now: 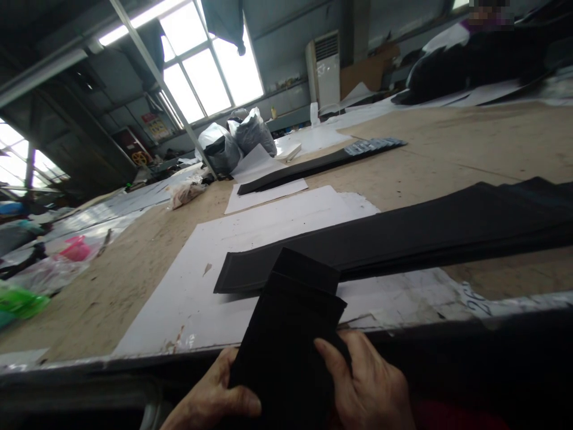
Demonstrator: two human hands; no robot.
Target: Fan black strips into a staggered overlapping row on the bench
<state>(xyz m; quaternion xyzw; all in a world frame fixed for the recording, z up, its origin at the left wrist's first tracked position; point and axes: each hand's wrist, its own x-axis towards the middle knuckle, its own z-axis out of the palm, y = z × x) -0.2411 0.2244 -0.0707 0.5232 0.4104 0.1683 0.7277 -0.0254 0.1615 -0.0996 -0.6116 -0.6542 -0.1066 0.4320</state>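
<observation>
Between my two hands is a black fabric strip (286,352), apparently layered, its far end resting at the table's front edge. My left hand (219,388) grips its left side with the thumb on top. On the right side, my right hand (369,379) is closed round the edge, thumb also on the upper face. The strip's near end drops out of view at the bottom. Just beyond lies a stack of long black fabric strips (403,236), running off to the right and partly covered by the held piece.
White paper sheets (179,286) lie under the stack on the brown table (111,275). Farther back is another black strip pile (304,170), near grey plastic bags (255,134) and a slanting pole (165,89). A person (474,65) leans over the far right.
</observation>
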